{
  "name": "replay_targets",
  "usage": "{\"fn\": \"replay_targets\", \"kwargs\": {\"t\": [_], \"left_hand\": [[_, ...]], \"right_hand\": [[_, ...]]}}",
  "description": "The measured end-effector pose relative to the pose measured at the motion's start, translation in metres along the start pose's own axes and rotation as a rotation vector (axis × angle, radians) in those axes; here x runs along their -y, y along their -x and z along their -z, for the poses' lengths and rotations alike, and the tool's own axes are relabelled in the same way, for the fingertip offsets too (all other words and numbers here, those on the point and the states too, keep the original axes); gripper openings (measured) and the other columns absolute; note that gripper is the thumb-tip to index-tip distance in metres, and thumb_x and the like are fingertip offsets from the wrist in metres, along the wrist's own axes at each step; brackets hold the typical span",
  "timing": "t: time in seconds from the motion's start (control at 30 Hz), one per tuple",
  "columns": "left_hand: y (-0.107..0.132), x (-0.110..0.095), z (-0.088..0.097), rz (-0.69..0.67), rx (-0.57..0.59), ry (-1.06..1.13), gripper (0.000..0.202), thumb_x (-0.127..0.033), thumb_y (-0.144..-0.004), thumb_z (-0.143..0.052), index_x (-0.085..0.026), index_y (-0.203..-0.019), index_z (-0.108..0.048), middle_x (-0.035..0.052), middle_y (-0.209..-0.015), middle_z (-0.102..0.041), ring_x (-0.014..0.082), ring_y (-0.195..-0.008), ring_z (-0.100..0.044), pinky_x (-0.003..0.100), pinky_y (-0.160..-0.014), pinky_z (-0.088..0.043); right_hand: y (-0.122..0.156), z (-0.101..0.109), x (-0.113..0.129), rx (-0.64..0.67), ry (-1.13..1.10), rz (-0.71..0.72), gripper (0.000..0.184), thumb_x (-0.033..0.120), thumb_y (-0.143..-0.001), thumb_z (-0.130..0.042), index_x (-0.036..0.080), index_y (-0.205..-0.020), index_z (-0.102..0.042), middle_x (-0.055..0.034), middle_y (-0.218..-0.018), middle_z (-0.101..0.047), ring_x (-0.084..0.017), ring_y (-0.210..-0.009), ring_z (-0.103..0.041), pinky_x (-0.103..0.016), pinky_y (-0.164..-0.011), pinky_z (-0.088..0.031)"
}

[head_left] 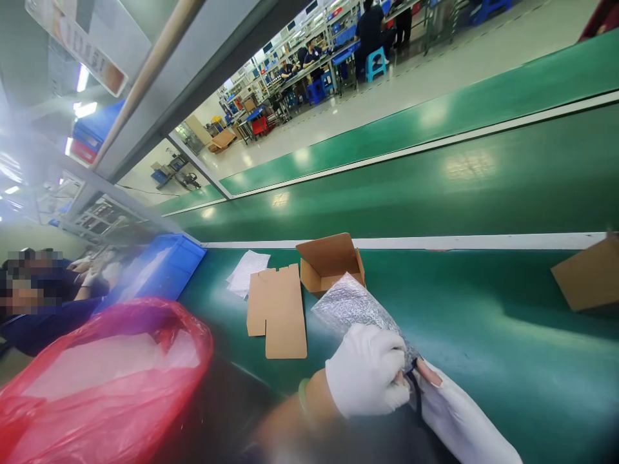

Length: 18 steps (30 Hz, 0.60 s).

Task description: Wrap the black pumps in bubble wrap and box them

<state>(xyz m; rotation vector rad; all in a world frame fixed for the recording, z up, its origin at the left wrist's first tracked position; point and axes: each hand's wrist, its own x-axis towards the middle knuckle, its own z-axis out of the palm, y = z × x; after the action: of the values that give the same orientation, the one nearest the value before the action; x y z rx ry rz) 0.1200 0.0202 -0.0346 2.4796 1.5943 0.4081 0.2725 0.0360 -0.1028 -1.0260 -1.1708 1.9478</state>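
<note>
My left hand [367, 372], in a white glove, is closed on the near end of a silver bubble-wrap bag [349, 306] lying on the green belt [483, 335]. My right hand [435, 383], also in white with a bare fingertip showing, meets it at the bag's mouth. It pinches a thin black strip [414, 390]; what that strip belongs to is hidden. Just beyond the bag stands a small open cardboard box [331, 261].
A flat cardboard blank [278, 312] and white sheets [247, 270] lie left of the box. Another cardboard box [587, 276] sits at the right edge. A red plastic bag [97, 380] and a blue bin [167, 264] are at my left, with a seated person [43, 303] beyond.
</note>
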Motion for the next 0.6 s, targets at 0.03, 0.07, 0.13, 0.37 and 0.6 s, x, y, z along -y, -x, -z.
{"fn": "replay_targets", "kwargs": {"t": [0.03,0.07,0.13,0.37,0.6], "left_hand": [[0.000,-0.001,0.000,0.006,-0.012,0.011,0.002,-0.018,-0.066,-0.054,-0.017,-0.068,-0.055,0.0064,-0.089,-0.065,0.0187,-0.077,-0.058,0.033,-0.069,-0.042],[0.001,-0.003,-0.001,0.012,-0.024,0.033,0.005,-0.016,-0.065,-0.054,-0.017,-0.069,-0.056,0.0062,-0.091,-0.066,0.0189,-0.079,-0.059,0.033,-0.069,-0.041],[0.002,-0.007,-0.003,0.002,-0.026,0.094,0.011,-0.014,-0.062,-0.053,-0.018,-0.071,-0.058,0.0042,-0.091,-0.068,0.0182,-0.078,-0.059,0.033,-0.068,-0.040],[0.003,-0.013,-0.013,0.013,-0.168,0.243,0.012,-0.014,-0.062,-0.052,-0.018,-0.072,-0.057,0.0051,-0.091,-0.068,0.0179,-0.081,-0.061,0.032,-0.072,-0.043],[0.005,-0.017,-0.008,0.217,-0.272,0.376,0.011,-0.016,-0.067,-0.057,-0.020,-0.073,-0.050,0.0038,-0.084,-0.061,0.0178,-0.081,-0.057,0.032,-0.074,-0.044]], "right_hand": [[0.002,0.000,-0.003,0.004,-0.022,0.000,0.048,0.066,-0.080,-0.053,0.023,-0.094,-0.070,-0.0072,-0.082,-0.069,-0.025,-0.078,-0.065,-0.039,-0.076,-0.056],[0.003,0.000,-0.007,0.007,-0.028,0.004,0.047,0.064,-0.080,-0.054,0.024,-0.098,-0.069,-0.0078,-0.088,-0.069,-0.026,-0.083,-0.066,-0.040,-0.080,-0.055],[0.002,0.001,-0.014,-0.009,0.009,0.017,0.045,0.060,-0.079,-0.057,0.023,-0.102,-0.069,-0.0087,-0.095,-0.069,-0.027,-0.092,-0.065,-0.041,-0.087,-0.052],[-0.004,0.009,-0.017,-0.165,0.108,0.012,0.047,0.057,-0.063,-0.074,0.022,-0.093,-0.065,-0.0100,-0.113,-0.064,-0.031,-0.104,-0.061,-0.040,-0.090,-0.051],[0.002,0.003,-0.004,-0.105,-0.247,-0.022,0.071,0.055,-0.069,-0.075,0.023,-0.126,-0.047,-0.0112,-0.117,-0.064,-0.026,-0.104,-0.063,-0.035,-0.087,-0.053]]}}
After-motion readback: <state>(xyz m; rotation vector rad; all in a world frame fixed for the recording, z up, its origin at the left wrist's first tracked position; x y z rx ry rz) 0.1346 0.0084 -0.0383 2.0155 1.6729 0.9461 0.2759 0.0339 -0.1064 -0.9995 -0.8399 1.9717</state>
